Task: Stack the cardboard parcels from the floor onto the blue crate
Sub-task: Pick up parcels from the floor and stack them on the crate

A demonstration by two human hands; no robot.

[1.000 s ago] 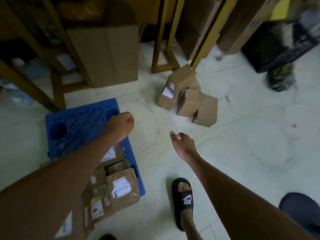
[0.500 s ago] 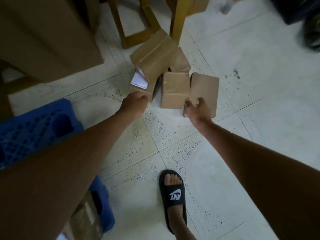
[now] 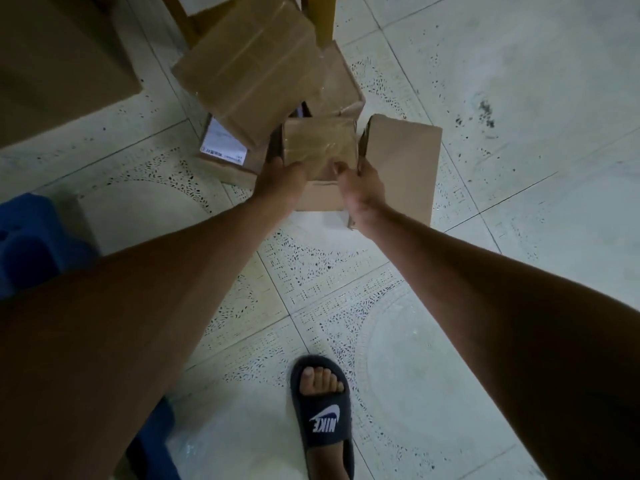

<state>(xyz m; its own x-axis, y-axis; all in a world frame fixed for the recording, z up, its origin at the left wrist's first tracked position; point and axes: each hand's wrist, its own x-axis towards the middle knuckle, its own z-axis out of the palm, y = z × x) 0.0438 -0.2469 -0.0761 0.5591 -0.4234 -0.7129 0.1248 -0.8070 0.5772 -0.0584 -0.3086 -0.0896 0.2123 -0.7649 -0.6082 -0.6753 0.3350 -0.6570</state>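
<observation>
A small taped cardboard parcel (image 3: 320, 147) stands on the tiled floor in the middle of a cluster. My left hand (image 3: 278, 183) grips its left side and my right hand (image 3: 362, 183) grips its right side. A plain flat parcel (image 3: 405, 157) leans just to the right. A parcel with a white label (image 3: 225, 147) lies to the left, and a larger taped parcel (image 3: 247, 69) rests on top of the heap. The blue crate (image 3: 33, 237) shows only as a corner at the left edge, mostly hidden by my left arm.
A large cardboard box (image 3: 59, 60) stands at the upper left. A yellow wooden rack leg (image 3: 320, 19) rises behind the heap. My foot in a dark slide sandal (image 3: 323, 410) is planted on the tiles below my arms.
I have leaned in closer to the heap. Both hands moved inward from the outer parcels and closed on the sides of the small taped parcel in the middle.
</observation>
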